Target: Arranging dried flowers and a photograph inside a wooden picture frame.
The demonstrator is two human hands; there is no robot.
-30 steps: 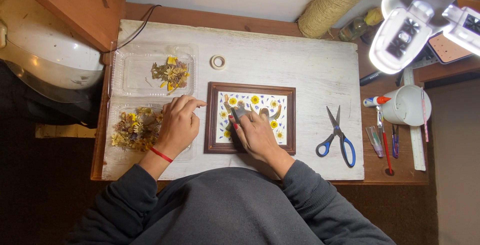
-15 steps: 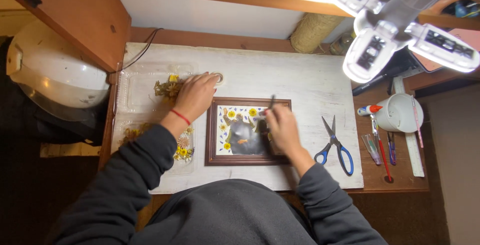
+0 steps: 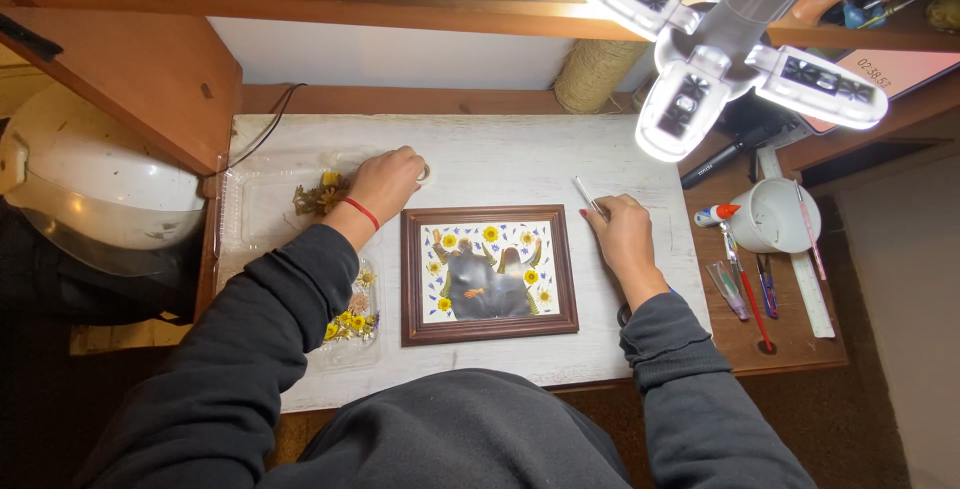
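Small white tape roll [image 3: 424, 171], ring-shaped, lies flat on white wooden desk top, upper left area, mostly hidden under fingers of left hand [image 3: 385, 182]; only a bit of its rim shows at fingertips. Left hand rests palm down over it, w/ red band at wrist.

Thin silver metal tweezers [image 3: 588, 197] held in right hand [image 3: 622, 237], gripped btwn thumb & fingers, tips pointing up-left, shaft tilted, lifted just off desk, just right of frame's top right corner.

Dark brown wooden picture frame [image 3: 489, 275], rectangular, lies flat at desk centre btwn both hands, neither touching it. Inside: white ground w/ pressed yellow flowers, small blue petals, grey figure shapes in middle.
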